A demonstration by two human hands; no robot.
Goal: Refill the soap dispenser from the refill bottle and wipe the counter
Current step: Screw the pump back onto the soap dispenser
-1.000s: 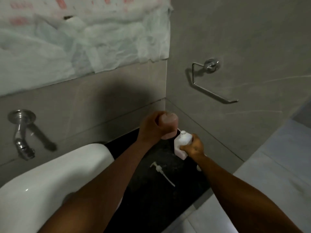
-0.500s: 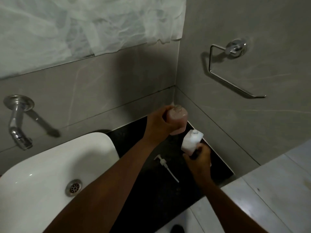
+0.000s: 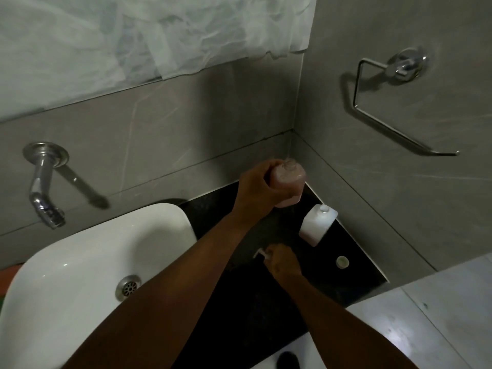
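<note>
A: Left hand at frame centre, raised, wrapped round the pink soap dispenser; open neck up, long axis upright.

B: Right hand low on the black bench, fingers closed on the pump, mostly hidden. White refill bottle stands right of centre, uncapped.

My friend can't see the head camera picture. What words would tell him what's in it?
A left hand holds an open pink soap dispenser above a black counter, while the right hand reaches down onto the white pump lying there. A white refill bottle and a small cap sit near the wall, beside a white sink.
</note>
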